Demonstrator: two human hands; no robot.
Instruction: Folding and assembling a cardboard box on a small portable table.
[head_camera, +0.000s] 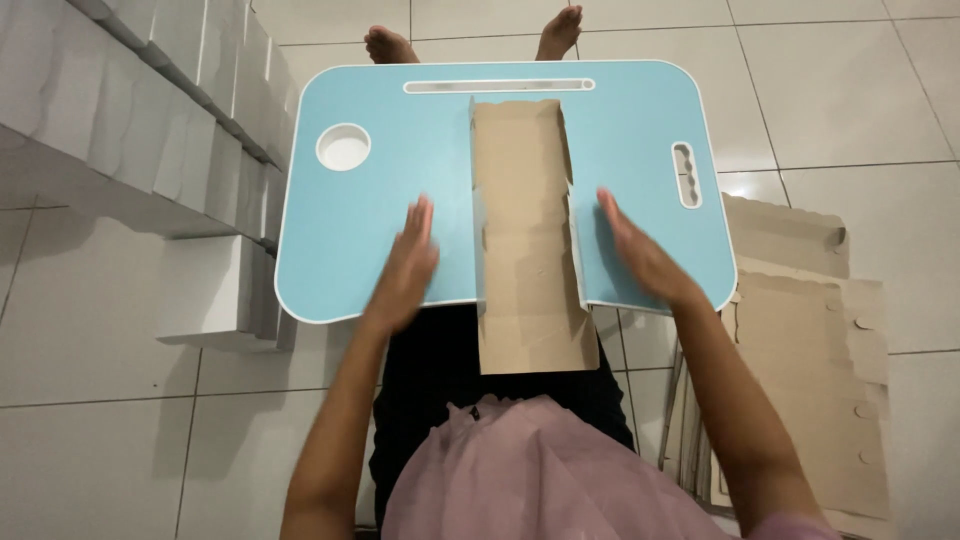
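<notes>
While open hands flank the cardboard blank (527, 235), white boxes (190, 110) crowd left.

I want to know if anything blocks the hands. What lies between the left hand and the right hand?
In the head view, the folded brown cardboard piece stands on the light blue lap table between the left hand and right hand; nothing else.

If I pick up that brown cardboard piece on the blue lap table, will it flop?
The cardboard piece looks thin and flat, so probably light. Its side flaps stand folded up, likely stiffening it lengthwise. One end overhangs the lap table, so it may tip if pushed.
</notes>
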